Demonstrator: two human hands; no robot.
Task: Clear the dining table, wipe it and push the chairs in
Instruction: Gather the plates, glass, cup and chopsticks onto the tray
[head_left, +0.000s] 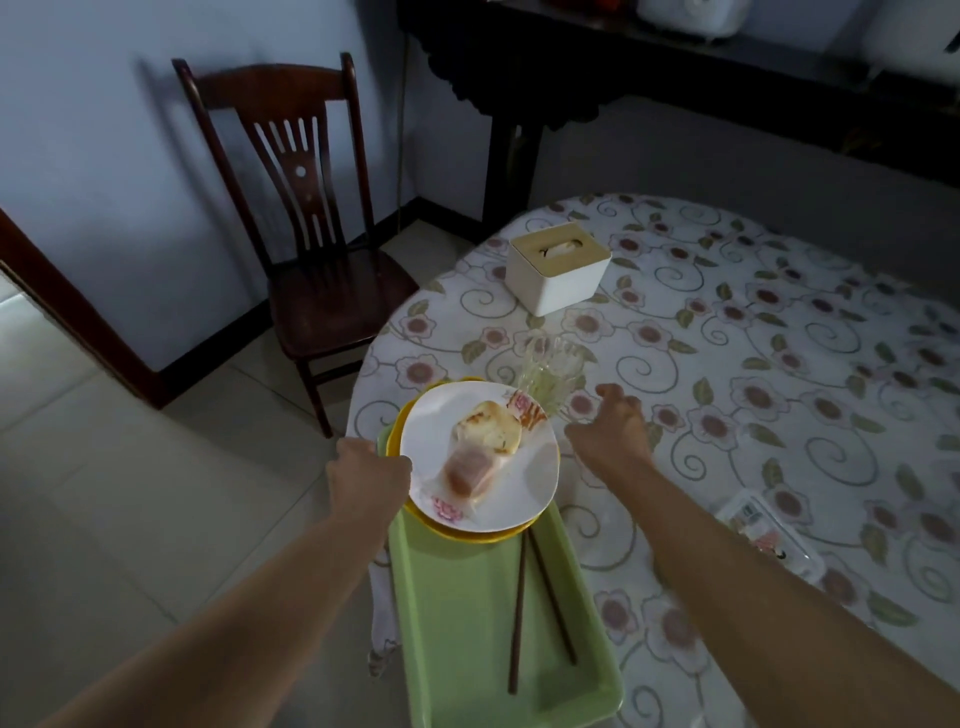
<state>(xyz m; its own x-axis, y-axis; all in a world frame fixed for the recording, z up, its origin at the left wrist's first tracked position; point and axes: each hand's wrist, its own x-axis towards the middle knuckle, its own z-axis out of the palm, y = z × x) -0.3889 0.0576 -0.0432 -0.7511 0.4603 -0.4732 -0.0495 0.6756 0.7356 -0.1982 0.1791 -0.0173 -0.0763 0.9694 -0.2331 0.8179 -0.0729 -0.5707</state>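
A green tray (467, 613) sits at the lower centre of the frame, hanging partly over the near edge of a round desk (753, 364) covered in a flowered cloth. At the tray's far end a white plate (524, 483) with floral print rests on a yellow plate (467, 534). The white plate carries two pieces of food (488, 441), one pale and browned, one pinkish; they are blurred. Two dark chopsticks (524, 608) lie side by side on the tray, below the plates.

The left hand (371, 475), at centre left, has its grip curled closed on the left rim of the stacked plates and tray edge; which rim exactly cannot be told. The right hand (610, 426), just right of the white plate, hovers over the cloth with fingers apart and loosely bent, holding nothing. A clear glass (550, 374) stands just above the plate, near the right fingertips but apart from them.

A white tissue box (558, 267) with a tan lid sits toward the upper centre. A clear plastic container (769, 535) lies at the right. A dark wooden chair (306, 228) stands at the upper left, away from the desk.
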